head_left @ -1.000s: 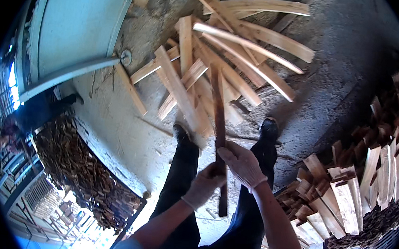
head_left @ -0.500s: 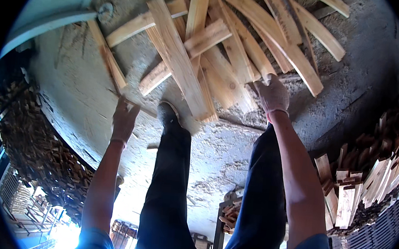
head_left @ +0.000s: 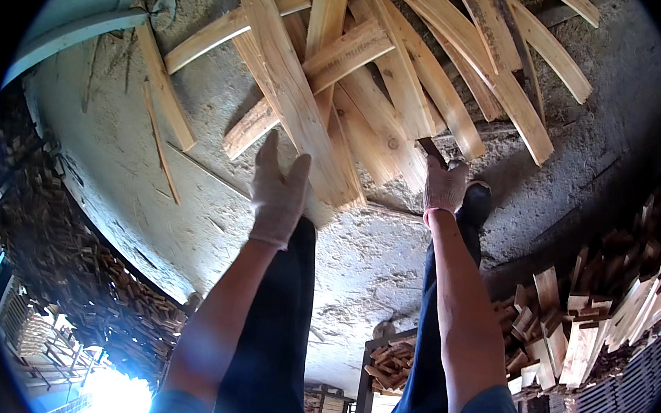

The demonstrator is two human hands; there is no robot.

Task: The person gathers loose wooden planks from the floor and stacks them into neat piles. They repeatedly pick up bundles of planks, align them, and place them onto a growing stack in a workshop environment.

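Several pale wooden planks lie crossed in a loose pile on the rough floor ahead of me. My left hand [head_left: 278,190], in a light work glove, is open beside the lower part of a wide plank [head_left: 297,97], its thumb and fingers apart. My right hand [head_left: 444,186], also gloved, is closed on the end of a dark strip of wood [head_left: 431,148] at the pile's near edge; most of this strip is hidden under the planks. A short plank [head_left: 351,55] lies across the others. To the left, a thin wood strip [head_left: 161,140] rests beside a narrow plank [head_left: 164,86].
Dusty concrete floor [head_left: 349,263] lies between my legs. A pale curved bar [head_left: 78,39] crosses the upper left. Small wood pieces are heaped at the left [head_left: 82,263], and stacked wood offcuts [head_left: 578,338] stand at the right. A dark metal frame [head_left: 364,390] is near my right leg.
My left hand has moved right, from the thin strip to the wide plank, and opened; the strip now lies on the floor. My right hand shifted slightly left and down. My right shoe has come into view.
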